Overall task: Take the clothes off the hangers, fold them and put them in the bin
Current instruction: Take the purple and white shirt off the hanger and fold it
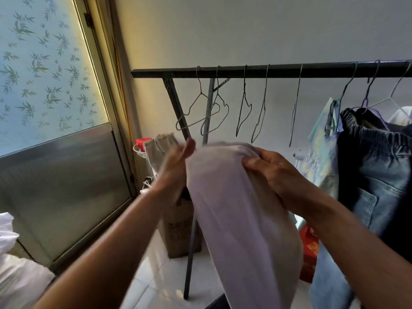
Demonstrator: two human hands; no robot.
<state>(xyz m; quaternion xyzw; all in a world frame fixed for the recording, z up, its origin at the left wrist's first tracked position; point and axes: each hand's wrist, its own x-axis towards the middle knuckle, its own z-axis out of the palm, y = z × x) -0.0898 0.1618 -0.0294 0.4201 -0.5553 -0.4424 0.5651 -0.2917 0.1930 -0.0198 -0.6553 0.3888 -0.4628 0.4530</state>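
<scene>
White garment [240, 219]: top edge was pinched between left hand [176, 168] at 9 o'clock and right hand [274, 175] at 3; long axis hung toward 6.

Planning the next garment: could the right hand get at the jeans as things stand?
Probably not yet: the right hand is gripping the white cloth. The jeans hang just beside it, nothing between, once it lets go.

Pale wall [245, 30], white tiled floor [153, 275] — frosted bamboo-patterned window [40, 70] glowing left.
</scene>
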